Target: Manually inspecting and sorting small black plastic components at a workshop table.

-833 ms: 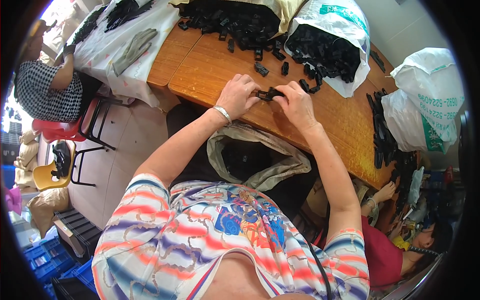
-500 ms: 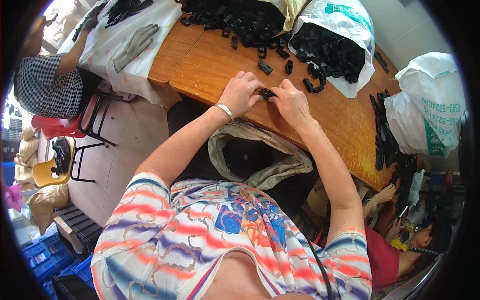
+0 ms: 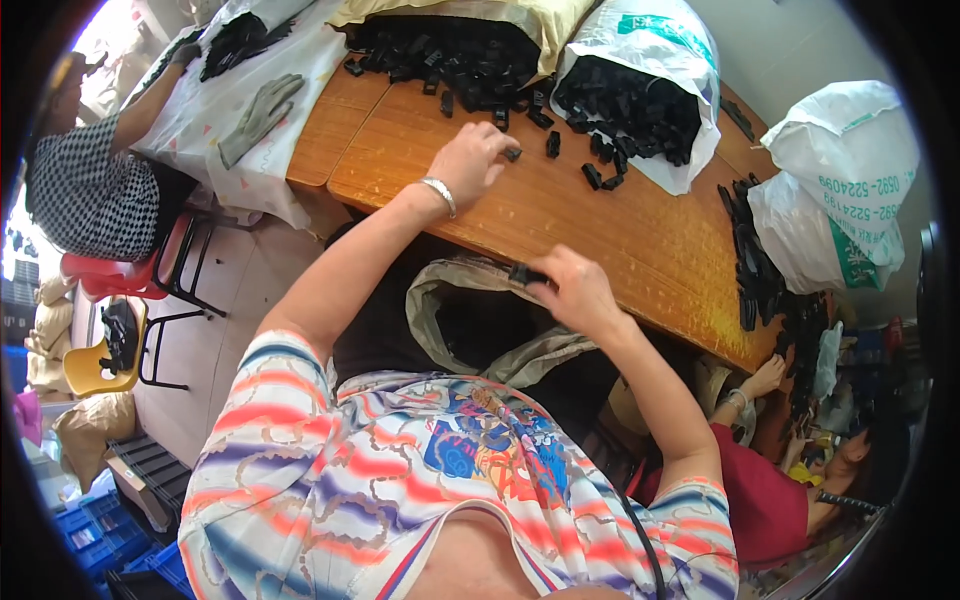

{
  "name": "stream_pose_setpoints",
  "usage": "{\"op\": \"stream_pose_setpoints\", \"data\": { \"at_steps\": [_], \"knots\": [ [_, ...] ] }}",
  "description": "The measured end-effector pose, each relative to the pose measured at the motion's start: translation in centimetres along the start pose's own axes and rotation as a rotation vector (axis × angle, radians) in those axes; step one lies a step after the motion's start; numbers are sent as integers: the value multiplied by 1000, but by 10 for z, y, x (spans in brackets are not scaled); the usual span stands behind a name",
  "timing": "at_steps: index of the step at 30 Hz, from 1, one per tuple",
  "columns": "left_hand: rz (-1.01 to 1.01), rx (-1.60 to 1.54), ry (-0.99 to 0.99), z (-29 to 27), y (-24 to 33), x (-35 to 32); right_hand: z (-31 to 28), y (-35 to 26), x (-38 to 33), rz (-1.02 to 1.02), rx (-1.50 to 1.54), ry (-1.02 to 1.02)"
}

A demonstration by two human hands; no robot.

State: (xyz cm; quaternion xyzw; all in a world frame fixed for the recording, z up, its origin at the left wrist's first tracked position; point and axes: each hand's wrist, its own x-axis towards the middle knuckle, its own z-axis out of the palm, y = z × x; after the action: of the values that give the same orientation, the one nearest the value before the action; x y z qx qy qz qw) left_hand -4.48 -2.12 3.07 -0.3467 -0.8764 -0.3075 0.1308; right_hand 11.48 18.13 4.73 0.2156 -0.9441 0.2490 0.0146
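My right hand (image 3: 580,292) pinches a small black plastic part (image 3: 527,276) between thumb and fingers, at the table's front edge and above the mouth of an open beige sack (image 3: 425,315). My left hand (image 3: 470,163) reaches over the wooden table (image 3: 450,225), its fingers closed on another small black plastic part (image 3: 511,154). Beyond it, a heap of similar black parts (image 3: 440,60) spills from a tan sack (image 3: 550,25). More of them fill a white plastic bag (image 3: 705,140), and several lie loose in front of it.
A tied white bag (image 3: 800,215) stands at the right table end beside long black strips (image 3: 755,245). A co-worker in a red top (image 3: 755,495) sits at the right. Another, in a checked top (image 3: 95,190), works at the left near a grey glove (image 3: 262,118).
My hands have parted. The right one has drawn back toward me with a black part, over the sack; the left has moved forward to a loose part. The view has shifted slightly.
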Motion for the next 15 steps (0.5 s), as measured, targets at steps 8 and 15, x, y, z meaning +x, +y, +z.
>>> {"op": "stream_pose_setpoints", "data": {
  "at_steps": [8,15],
  "knots": [
    [-10,109,21,16,-9,14,-14,27,8,23,8,203],
    [-91,-63,-50,19,8,-1,-24,103,78,277,-251,429]
  ]
}}
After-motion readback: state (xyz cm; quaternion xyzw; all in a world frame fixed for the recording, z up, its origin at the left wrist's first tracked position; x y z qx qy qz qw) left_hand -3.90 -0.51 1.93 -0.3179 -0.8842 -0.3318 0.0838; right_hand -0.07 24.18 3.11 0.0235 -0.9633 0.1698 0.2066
